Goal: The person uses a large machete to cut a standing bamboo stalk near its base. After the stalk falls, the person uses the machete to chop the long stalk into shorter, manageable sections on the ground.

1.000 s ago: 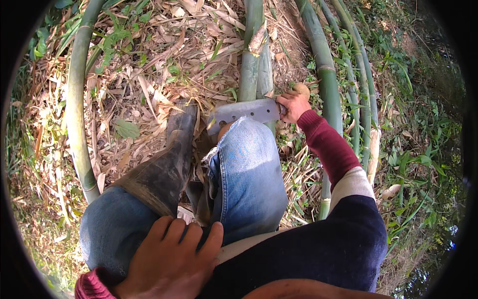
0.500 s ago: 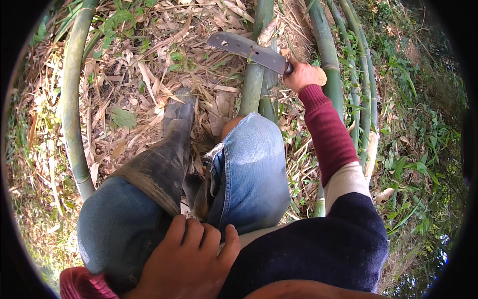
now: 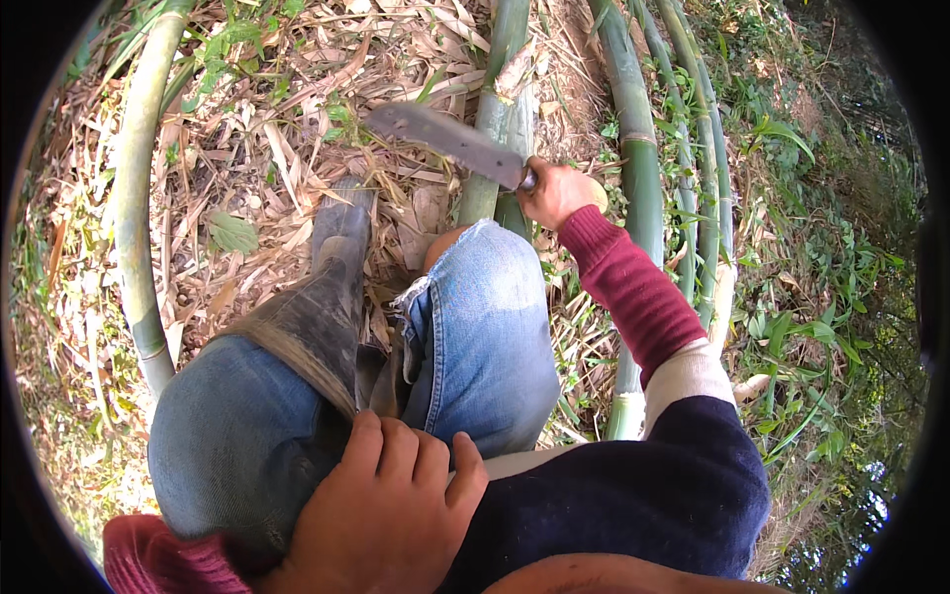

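Note:
My right hand (image 3: 561, 193) is wrapped round the handle of a machete (image 3: 455, 144) with a broad dark blade. The blade points left, slightly smeared by motion, and crosses over a green bamboo pole (image 3: 507, 45) in front of my bent knee. Whether it touches the pole I cannot tell. Pale wood shows at a cut stub (image 3: 515, 71) on this pole, just beyond the blade. Down in my lap, my left hand (image 3: 391, 505) lies with fingers loosely apart, holding nothing, beside the thigh of my blue jeans (image 3: 490, 346).
Several more bamboo poles (image 3: 643, 178) run along the right, and one curved pole (image 3: 137, 198) stands at the left. A dark, muddy boot (image 3: 341, 228) rests on dry bamboo leaves (image 3: 257, 109). Green plants (image 3: 811, 337) grow at the far right.
My right hand and the machete have come nearer to me and to the left, and the blade tilts more. The left hand stays in my lap. The whole view has shifted slightly.

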A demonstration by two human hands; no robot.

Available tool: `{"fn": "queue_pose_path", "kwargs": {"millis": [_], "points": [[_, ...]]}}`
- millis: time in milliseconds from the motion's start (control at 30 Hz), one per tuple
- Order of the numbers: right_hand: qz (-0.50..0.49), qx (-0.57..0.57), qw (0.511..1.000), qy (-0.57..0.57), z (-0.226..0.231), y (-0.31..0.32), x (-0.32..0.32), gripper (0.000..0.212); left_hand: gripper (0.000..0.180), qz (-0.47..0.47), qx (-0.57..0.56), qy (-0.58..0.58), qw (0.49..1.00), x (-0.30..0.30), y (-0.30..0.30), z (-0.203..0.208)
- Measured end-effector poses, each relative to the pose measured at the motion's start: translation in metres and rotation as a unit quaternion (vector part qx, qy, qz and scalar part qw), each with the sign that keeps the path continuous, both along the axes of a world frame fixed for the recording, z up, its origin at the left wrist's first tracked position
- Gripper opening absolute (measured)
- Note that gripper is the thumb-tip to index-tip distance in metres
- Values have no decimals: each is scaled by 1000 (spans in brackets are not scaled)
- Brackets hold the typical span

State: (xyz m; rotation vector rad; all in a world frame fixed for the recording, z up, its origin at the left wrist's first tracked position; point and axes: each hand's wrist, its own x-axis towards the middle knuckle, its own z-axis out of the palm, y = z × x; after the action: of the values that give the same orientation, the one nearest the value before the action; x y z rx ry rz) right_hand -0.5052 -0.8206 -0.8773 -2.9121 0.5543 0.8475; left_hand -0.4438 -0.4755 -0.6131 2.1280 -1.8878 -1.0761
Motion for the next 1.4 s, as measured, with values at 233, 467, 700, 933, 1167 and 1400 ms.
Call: {"fn": "queue_pose_path", "kwargs": {"millis": [233, 467, 700, 933, 1167, 1400], "points": [[-66, -67, 995, -35, -7, -35, 26, 31, 35, -30, 10, -13, 999, -1, 4, -1], [249, -68, 962, -84, -7, -13, -4, 27, 33, -4, 2, -14, 1000, -3, 7, -1], [-38, -17, 997, -59, -17, -12, -2, 30, 32, 3, -24, -31, 999, 0, 7, -1], [-38, -70, 989, -125, -23, -66, 0, 25, 30, -5, -13, -22, 1000, -1, 14, -2], [139, 16, 974, -181, -46, -56, -36, 31, 32, -4, -6, -23, 1000, 2, 12, 2], [-15, -54, 998, -34, -15, -49, -18, 32, 34, 3, 10, -20, 1000, 4, 11, 3]]}}
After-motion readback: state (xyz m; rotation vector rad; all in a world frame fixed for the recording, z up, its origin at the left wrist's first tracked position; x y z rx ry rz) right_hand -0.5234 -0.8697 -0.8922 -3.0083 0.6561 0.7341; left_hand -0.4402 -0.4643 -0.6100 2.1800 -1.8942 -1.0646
